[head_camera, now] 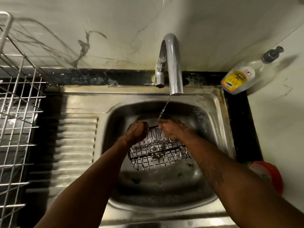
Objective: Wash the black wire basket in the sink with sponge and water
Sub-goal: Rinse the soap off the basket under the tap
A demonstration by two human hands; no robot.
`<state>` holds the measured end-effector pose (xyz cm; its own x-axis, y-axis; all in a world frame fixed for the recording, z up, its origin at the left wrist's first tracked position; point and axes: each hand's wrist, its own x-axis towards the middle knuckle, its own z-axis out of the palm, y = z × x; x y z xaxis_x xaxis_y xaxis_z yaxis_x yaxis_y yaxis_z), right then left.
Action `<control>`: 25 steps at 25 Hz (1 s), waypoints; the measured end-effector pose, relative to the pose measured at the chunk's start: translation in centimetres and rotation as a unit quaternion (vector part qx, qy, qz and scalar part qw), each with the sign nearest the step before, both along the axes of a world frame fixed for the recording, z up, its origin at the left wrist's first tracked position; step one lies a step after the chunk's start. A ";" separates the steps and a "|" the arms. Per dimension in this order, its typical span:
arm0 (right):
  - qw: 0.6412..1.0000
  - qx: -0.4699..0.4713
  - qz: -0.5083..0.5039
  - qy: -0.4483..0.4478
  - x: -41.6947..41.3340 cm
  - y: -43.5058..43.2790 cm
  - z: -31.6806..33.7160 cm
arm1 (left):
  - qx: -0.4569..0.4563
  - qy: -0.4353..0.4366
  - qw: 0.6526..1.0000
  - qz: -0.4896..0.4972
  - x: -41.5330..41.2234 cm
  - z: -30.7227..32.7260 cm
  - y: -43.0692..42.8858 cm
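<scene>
Basket (158, 153) hangs below the grip of left hand (137, 131) and right hand (172, 129).

A soap bottle (238, 78) lies right of the tap (172, 63); a wire dish rack (19, 112) stands far left of it, and a red container (269, 175) sits nearer, to its right.

1 head view, steeply downward, close over sink (164, 191), facing wall

my black counter (243, 122) holds the steel sink (79, 102); a soap bottle (236, 79) sits at its back right corner, a silver wire rack (19, 112) at its left end.
</scene>
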<state>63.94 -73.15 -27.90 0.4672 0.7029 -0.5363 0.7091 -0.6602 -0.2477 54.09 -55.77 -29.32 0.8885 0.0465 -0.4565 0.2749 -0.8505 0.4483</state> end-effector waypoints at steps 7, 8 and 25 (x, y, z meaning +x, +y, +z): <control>0.997 0.011 -0.048 0.060 -1.3 3.2 -0.5 | -0.014 -0.077 0.997 -0.021 0.8 0.3 0.1; 0.996 0.014 -0.053 0.068 -1.0 3.2 -0.1 | -0.019 -0.077 0.997 -0.020 0.7 0.1 0.6; 0.987 -0.024 -0.128 0.093 2.8 2.6 -0.5 | -0.004 0.010 0.999 -0.032 0.1 -1.0 3.4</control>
